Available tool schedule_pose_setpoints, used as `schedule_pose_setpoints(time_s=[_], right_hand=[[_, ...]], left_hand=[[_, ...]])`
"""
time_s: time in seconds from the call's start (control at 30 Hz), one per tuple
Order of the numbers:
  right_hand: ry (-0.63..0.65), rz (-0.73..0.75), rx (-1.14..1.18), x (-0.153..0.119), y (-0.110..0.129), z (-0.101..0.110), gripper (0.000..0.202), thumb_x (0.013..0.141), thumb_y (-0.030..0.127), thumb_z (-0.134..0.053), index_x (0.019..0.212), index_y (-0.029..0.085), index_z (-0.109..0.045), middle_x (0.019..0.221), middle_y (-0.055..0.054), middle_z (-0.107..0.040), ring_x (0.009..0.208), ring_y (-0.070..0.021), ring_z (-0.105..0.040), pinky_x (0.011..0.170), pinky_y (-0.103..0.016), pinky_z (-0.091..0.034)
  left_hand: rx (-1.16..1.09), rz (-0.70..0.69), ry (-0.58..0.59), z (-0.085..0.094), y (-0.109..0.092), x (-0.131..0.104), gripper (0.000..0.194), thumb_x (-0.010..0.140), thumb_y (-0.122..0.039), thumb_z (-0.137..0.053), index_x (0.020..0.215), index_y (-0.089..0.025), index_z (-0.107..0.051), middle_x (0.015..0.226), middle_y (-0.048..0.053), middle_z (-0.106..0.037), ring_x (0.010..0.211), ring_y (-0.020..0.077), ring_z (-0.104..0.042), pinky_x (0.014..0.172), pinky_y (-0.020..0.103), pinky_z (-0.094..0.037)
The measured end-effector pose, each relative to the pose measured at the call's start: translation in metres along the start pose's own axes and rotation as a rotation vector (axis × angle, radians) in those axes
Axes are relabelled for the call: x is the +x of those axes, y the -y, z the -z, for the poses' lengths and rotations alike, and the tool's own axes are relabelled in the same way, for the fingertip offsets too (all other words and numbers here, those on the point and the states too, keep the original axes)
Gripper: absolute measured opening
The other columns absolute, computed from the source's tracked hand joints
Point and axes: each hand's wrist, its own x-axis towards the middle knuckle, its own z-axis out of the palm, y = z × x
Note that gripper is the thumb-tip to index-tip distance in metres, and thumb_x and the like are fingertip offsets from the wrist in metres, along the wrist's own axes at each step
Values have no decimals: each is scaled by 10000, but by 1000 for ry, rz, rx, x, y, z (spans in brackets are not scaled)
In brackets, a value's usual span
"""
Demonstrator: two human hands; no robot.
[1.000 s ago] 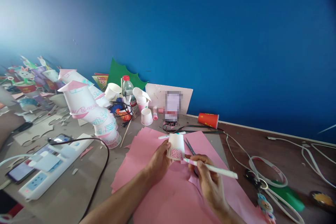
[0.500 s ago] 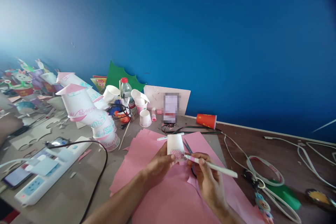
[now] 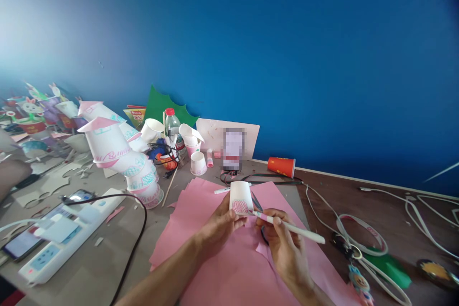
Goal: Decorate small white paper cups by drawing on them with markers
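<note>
My left hand (image 3: 221, 219) is closed around a white paper cup (image 3: 240, 193), whose lower side bears a pink crosshatch drawing. Between the fingers of my right hand (image 3: 285, 244) is a white marker pen (image 3: 294, 229), its pink tip end close against the cup's lower right edge; whether it touches I cannot tell. Beneath both hands lie stacked pink paper sheets (image 3: 215, 267). Scissors (image 3: 256, 202) rest on the sheets, partly hidden by the cup and my right hand. Another white marker (image 3: 221, 191) lies behind the cup.
Stacked decorated paper cups (image 3: 139, 172) lean at the left, beside a power strip (image 3: 50, 253) with a black cable. A phone (image 3: 234, 148) stands near the wall. At the right are a red cup (image 3: 281, 166), white cables (image 3: 418, 220) and a keychain (image 3: 359, 279). Another person's hand (image 3: 14, 172) shows far left.
The cup has turned slightly in my left hand, showing more of the pink pattern. The marker remains by its lower edge. The view has tilted up a little.
</note>
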Motion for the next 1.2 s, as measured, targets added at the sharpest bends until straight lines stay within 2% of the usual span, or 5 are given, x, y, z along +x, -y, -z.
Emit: schedule_pose_setpoints(time_s=[0.13,0.37,0.57,0.83,1.2], right_hand=[[1,-41,6,-3,-3,3,198,896,423,-643,891,239,-717,704,0,-682,685,-135,-610,668,-247,-506],[-13,-46,5,-1,-2,1,217,871,448,-665,864,238,-720,691,-2,-683,653,-137,-608,632,-245,-508],[-137,-48,-90,0,-4,6,251,836,504,-690,868,256,-717,758,0,-691,764,-146,-629,726,-248,-500],[-59,9,-183,-3,-8,10,268,889,496,-623,915,242,-707,793,-15,-669,744,-163,-612,709,-291,-490],[-44,88,-318,-3,-4,8,260,926,453,-576,930,223,-697,824,-50,-684,765,-193,-626,680,-309,-503]], left_hand=[[38,-1,-13,-6,-5,0,645,686,-413,-811,1243,-193,-570,1102,131,-692,1066,317,-612,962,435,-382],[53,-3,-67,-14,-11,1,581,692,-328,-805,1208,-180,-583,1031,111,-705,998,290,-626,906,402,-414],[48,14,-62,-11,-9,2,504,700,-317,-799,1148,-170,-620,1065,115,-702,1042,294,-615,912,380,-408],[20,6,-65,-5,-4,4,535,717,-295,-781,1208,-179,-604,1090,114,-706,1066,296,-612,920,383,-413],[54,10,-33,-5,-5,3,509,764,-332,-745,1229,-175,-615,1158,132,-691,1152,317,-577,988,420,-391]])
